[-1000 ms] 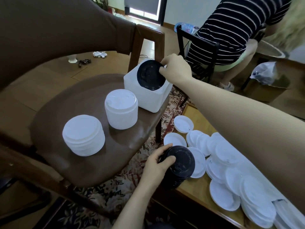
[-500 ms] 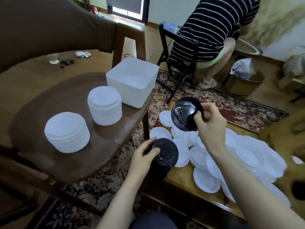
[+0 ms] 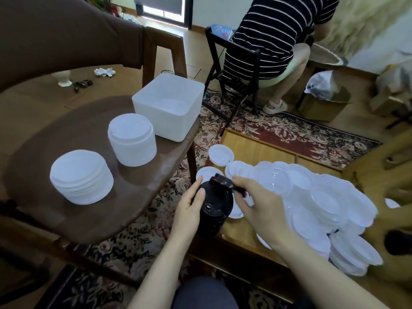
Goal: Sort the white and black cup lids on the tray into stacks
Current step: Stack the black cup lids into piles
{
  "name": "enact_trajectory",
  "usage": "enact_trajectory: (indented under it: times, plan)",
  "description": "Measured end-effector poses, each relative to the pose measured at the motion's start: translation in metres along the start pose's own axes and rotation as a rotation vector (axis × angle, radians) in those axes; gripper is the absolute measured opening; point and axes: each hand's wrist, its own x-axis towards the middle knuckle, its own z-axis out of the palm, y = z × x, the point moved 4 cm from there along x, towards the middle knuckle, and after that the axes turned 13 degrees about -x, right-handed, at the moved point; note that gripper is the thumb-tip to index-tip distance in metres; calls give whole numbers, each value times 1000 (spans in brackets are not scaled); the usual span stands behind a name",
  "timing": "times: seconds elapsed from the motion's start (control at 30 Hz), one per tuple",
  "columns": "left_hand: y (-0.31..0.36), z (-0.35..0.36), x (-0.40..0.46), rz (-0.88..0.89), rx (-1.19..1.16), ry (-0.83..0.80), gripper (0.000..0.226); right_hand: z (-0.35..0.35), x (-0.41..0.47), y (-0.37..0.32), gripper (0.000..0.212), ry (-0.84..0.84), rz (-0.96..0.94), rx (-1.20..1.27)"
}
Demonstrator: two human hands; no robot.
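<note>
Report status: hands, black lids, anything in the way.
Left hand steadies black stack. Right hand lowers black lid onto it, tilted. Loose white lids crowd the right; path clear.

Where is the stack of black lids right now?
In the head view, the stack of black lids stands low centre at the wooden tray's near-left corner, gripped by the left hand, beside the white lids.

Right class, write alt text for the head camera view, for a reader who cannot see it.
The right hand lowers a black lid onto a black lid stack steadied by the left hand. Loose white lids cover the wooden tray; two white stacks and a white bin sit on a chair.
</note>
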Motion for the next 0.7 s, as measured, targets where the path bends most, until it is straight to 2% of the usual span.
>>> enact_trajectory:
  times: [0.17, 0.3, 0.37, 0.43, 0.5, 0.57, 0.63, 0.7]
  plan:
    - [-3, 2, 0, -5, -52, 35, 44, 10, -25, -19, 25, -16, -366, -59]
    - [-4, 2, -1, -85, -129, 7, 78, 21, -32, -18, 22, -118, -439, -75]
    - [-3, 2, -1, -80, -107, -12, 62, 19, -34, -17, 22, -163, -403, -27]
    - [-5, 2, -1, -78, -75, -16, 49, 14, -34, -17, 21, -204, -202, 143]
    - [-7, 1, 0, -90, -68, -12, 48, 11, -35, -16, 22, -221, 196, 359]
    - [-6, 1, -1, -104, -62, -3, 47, 15, -43, -8, 33, -267, 641, 505]
    - [-6, 2, -1, -127, -51, -13, 47, 26, -54, -2, 50, -470, 988, 676]
    - [-5, 4, -1, -148, -50, -29, 46, 37, -66, -7, 66, -674, 1177, 899]
